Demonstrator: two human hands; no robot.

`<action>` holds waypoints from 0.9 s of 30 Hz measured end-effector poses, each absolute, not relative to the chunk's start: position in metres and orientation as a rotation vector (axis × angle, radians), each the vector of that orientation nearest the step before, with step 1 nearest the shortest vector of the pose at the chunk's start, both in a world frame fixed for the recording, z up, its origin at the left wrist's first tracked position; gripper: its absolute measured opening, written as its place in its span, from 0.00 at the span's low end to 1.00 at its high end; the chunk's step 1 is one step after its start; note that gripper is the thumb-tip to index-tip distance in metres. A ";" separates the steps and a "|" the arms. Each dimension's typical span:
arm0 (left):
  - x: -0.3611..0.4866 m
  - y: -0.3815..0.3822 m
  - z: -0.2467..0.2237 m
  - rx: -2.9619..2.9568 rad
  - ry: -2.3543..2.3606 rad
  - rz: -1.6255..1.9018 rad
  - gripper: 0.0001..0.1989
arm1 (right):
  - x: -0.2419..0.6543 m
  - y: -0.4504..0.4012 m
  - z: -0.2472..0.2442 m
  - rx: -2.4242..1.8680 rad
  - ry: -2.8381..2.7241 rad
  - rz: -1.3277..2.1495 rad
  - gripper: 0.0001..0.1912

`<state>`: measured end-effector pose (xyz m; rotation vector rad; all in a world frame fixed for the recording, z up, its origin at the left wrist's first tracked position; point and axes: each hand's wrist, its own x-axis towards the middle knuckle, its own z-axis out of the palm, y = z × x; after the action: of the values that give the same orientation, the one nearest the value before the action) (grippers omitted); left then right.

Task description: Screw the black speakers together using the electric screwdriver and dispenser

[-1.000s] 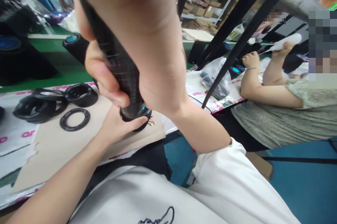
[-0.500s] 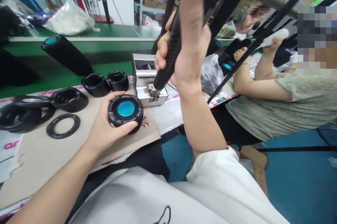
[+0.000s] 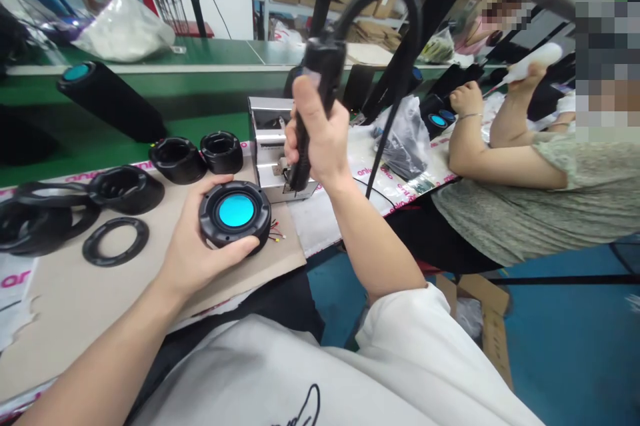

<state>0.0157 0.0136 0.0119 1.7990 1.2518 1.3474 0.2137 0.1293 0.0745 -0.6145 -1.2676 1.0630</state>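
Black plastic speaker housing [image 3: 235, 213] with a bright blue centre sits in the left hand [image 3: 197, 246], thumb over the upper rim and fingers curled along the lower, a grip that seems to keep the blue face up and unobstructed. The right hand [image 3: 317, 136] is closed around a black electric screwdriver [image 3: 313, 103], held upright with its cord [image 3: 400, 26] arching overhead. Just in front of the silver screw feeder [image 3: 267, 139], thin coloured wires [image 3: 276, 234] poke from the housing. Left of the feeder, black rubber cups [image 3: 177, 173] and a flat rubber ring [image 3: 116, 259] lie on a cardboard sheet [image 3: 85, 326]. Farther right, a co-worker's arm [image 3: 500, 169] rests by the counter.
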 end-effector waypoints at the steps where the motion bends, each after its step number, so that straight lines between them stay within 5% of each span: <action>1: 0.016 0.014 0.011 1.807 1.243 1.352 0.38 | 0.216 0.129 0.077 -0.610 -1.255 1.034 0.36; 13: 0.016 0.013 0.010 1.802 1.209 1.375 0.39 | 0.217 0.166 0.064 -0.575 -1.443 0.952 0.45; 19: 0.015 0.012 0.007 1.762 1.227 1.381 0.40 | 0.210 0.120 0.092 -0.636 -1.300 1.049 0.36; 23: 0.016 0.012 0.005 1.732 1.205 1.375 0.41 | 0.195 0.101 0.137 -0.215 -1.165 1.095 0.21; 27: 0.017 0.012 0.002 1.688 1.211 1.357 0.43 | 0.165 0.083 0.173 -0.025 -1.289 1.288 0.37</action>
<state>0.0169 0.0116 0.0019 1.6876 1.2113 1.3574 0.1653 0.0830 0.1732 -0.0249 -1.2888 1.2876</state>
